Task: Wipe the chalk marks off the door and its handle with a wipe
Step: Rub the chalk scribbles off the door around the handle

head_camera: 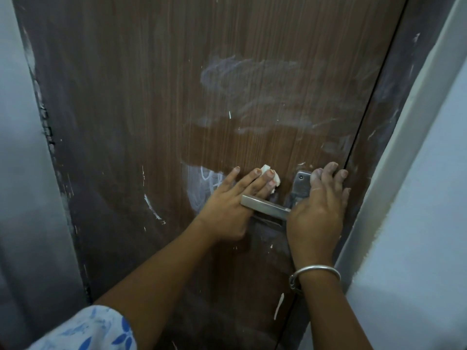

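Wipe (276, 182), a small white wad, is pressed to the door (156, 102) under the straight fingers of the left hand (227, 205), just above the handle (265, 206) and right of a chalk scribble (209, 183). The right hand (316, 213) lies flat, fingers straight, over the handle's plate by the door edge, a bangle (314, 270) on its wrist. Chalk smears (247, 72) cloud the panel above.

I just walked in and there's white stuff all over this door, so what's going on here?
A person is cleaning chalk off the door. Their left hand presses a small white wipe against the wood just above the lever handle. The right hand lies flat near the door's edge, over the handle's plate. The wood just above the hands looks clean, but hazy chalk smears show higher up and a chalk scribble sits beside the left hand.
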Available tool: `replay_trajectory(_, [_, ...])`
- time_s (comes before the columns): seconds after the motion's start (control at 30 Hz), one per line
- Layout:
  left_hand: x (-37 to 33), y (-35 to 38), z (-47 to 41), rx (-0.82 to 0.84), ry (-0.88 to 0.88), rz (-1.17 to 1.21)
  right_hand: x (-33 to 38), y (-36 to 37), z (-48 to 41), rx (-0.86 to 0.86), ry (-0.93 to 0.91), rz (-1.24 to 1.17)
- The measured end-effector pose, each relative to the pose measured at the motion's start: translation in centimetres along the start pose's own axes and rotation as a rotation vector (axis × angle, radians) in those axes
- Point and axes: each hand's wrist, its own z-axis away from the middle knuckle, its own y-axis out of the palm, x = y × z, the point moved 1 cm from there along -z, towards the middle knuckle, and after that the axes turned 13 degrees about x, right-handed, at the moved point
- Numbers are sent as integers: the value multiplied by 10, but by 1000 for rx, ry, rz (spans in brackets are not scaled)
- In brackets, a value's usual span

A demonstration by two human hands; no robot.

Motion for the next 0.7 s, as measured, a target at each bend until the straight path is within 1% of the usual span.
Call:
replay_trajectory(0.1, [28, -9, -2, -9, 148, -124, 5, 3, 2, -80, 54, -164])
replay_trajectory(0.17, [43, -17, -5, 4, 245, -207, 9, 5, 3, -144, 50, -222])
replay_trajectory(0.23, [53, -28, -11, 20, 321, -284, 8, 7, 2, -177, 34, -188])
replay_trajectory(0.33, [56, -43, -24, 14, 394, -346, 6, 7, 3, -237, 40, -55])
replay_trajectory(0.4, [52, -55, -38, -4, 398, -332, 6, 6, 4, -288, 51, 68])
replay_trajectory(0.47, [45, -66, -51, -33, 398, -329, 7, 6, 4, -303, 38, 140])
replay_trajectory(0.6, [31, -83, -69, -102, 419, -391, 6, 5, 5, -290, -38, 160])
replay_trajectory(0.7, [14, -93, -82, -128, 499, -465, 6, 4, 5, -265, -50, 166])
